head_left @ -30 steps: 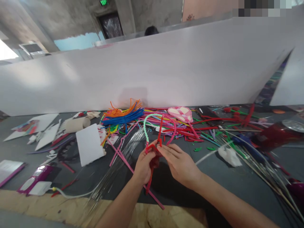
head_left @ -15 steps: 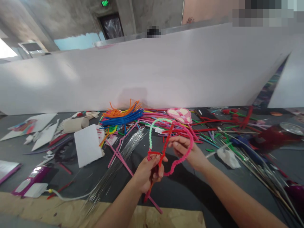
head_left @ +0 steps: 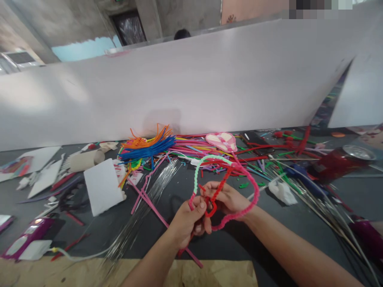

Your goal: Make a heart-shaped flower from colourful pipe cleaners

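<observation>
A loop of twisted pipe cleaners (head_left: 255, 187), mint green at the upper left and pink elsewhere, is held up above the dark table. My left hand (head_left: 190, 218) pinches its lower left side between thumb and fingers. A red pipe cleaner (head_left: 222, 183) runs down from the top of the loop and curls into a small bend between my hands. My right hand (head_left: 229, 198) reaches through the loop, its fingers closed around the red pipe cleaner. My fingertips partly hide where the red and pink strands meet.
Bundled blue pipe cleaners (head_left: 149, 150) and a pink heart-shaped piece (head_left: 221, 141) lie at the back. Thin wires (head_left: 149, 199), a white card (head_left: 103, 187) and a purple glue gun (head_left: 31, 235) are on the left. At right are a red can (head_left: 338, 163) and crumpled tissue (head_left: 283, 192).
My right hand has moved down and left, closer to my left hand. The red pipe cleaner's lower part is now bent into a small curl. The view has shifted slightly.
</observation>
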Action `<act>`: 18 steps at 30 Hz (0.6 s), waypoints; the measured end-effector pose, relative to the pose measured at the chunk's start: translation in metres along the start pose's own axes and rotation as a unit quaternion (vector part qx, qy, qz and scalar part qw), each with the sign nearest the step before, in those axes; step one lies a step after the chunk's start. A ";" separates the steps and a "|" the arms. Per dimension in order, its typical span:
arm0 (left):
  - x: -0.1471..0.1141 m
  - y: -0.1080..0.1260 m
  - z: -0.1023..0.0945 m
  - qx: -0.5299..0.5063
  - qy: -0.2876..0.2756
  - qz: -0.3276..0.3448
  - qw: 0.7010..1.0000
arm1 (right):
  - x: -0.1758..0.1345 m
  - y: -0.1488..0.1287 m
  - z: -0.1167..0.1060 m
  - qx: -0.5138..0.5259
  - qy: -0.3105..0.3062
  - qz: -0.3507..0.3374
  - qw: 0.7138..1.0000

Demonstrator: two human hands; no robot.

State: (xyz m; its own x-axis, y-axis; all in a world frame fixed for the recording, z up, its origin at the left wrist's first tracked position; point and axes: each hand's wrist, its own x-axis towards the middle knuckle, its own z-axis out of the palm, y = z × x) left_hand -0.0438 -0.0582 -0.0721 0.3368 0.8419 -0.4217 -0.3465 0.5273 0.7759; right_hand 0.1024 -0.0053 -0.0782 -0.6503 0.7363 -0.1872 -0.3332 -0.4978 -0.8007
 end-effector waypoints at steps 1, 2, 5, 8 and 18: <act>0.000 0.000 -0.001 -0.007 -0.003 0.011 1.000 | 0.001 0.001 0.000 0.015 0.027 0.001 1.000; 0.001 0.000 -0.003 -0.014 -0.006 0.020 1.000 | 0.003 0.003 -0.001 0.027 0.052 -0.001 0.998; 0.001 0.001 -0.007 -0.023 -0.007 0.034 0.999 | 0.007 0.007 -0.006 0.056 0.102 -0.023 0.993; 0.000 0.002 -0.010 -0.018 -0.016 0.044 0.999 | 0.012 0.011 -0.011 0.075 0.122 -0.038 0.989; -0.001 0.003 -0.008 -0.010 0.002 0.050 0.999 | 0.015 0.019 -0.012 0.023 0.153 -0.070 0.985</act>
State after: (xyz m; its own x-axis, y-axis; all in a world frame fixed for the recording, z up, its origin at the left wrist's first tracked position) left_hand -0.0526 -0.0564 -0.0731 0.2970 0.8907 -0.3443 -0.3960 0.4430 0.8043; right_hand 0.0950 0.0021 -0.1028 -0.3620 0.8991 -0.2462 -0.4403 -0.3977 -0.8050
